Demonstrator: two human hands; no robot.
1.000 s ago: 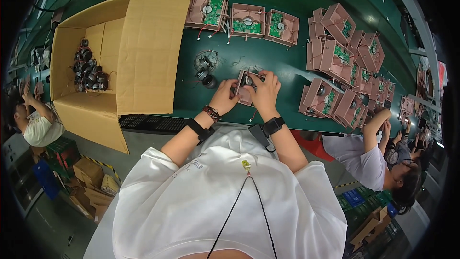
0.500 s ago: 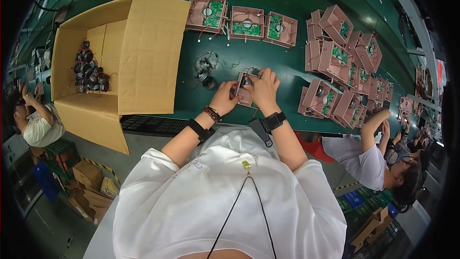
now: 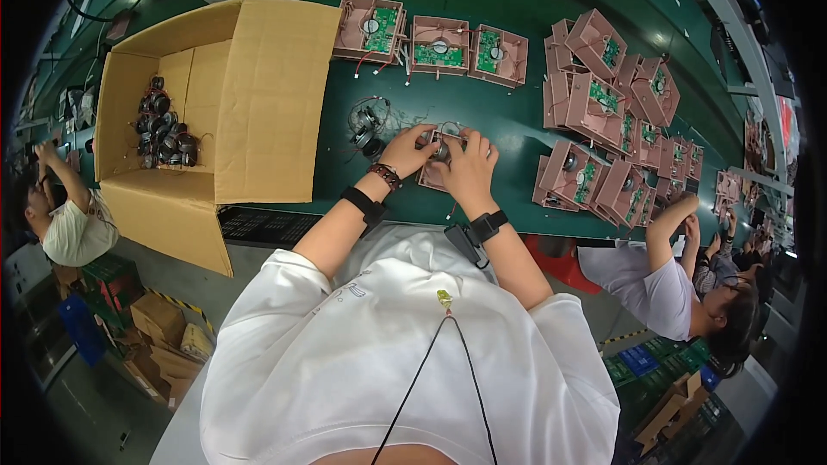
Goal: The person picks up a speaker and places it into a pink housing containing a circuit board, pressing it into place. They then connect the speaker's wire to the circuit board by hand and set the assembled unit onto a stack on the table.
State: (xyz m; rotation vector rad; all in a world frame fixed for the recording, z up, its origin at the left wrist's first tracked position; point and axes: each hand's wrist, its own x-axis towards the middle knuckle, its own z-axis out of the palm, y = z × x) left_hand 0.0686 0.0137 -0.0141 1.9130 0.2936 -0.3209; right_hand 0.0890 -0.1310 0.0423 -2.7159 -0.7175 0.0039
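A pink plastic housing [image 3: 428,179] lies on the green bench in front of me, with a round dark speaker [image 3: 442,153] inside it. My left hand [image 3: 407,155] reaches over the left wall, its thumb and fingers closed at the speaker's edge. From the other side, my right hand [image 3: 472,174] grips the housing, fingers bent over its far right part and thumb against the speaker. The fingertips partly cover the speaker, so its exact seating cannot be seen. Close by on the left lie loose speakers [image 3: 367,119] with thin wires.
An open cardboard box [image 3: 271,103] at the left holds several speakers [image 3: 162,133]. Three housings with green circuit boards [image 3: 441,53] line the far side. Piled housings [image 3: 594,108] stand at the right. One person [image 3: 642,280] works at the right, another [image 3: 73,224] at the far left.
My left hand has moved from the housing's left wall up and inward onto the speaker. The right thumb has shifted lower on the speaker, and its fingers have spread slightly.
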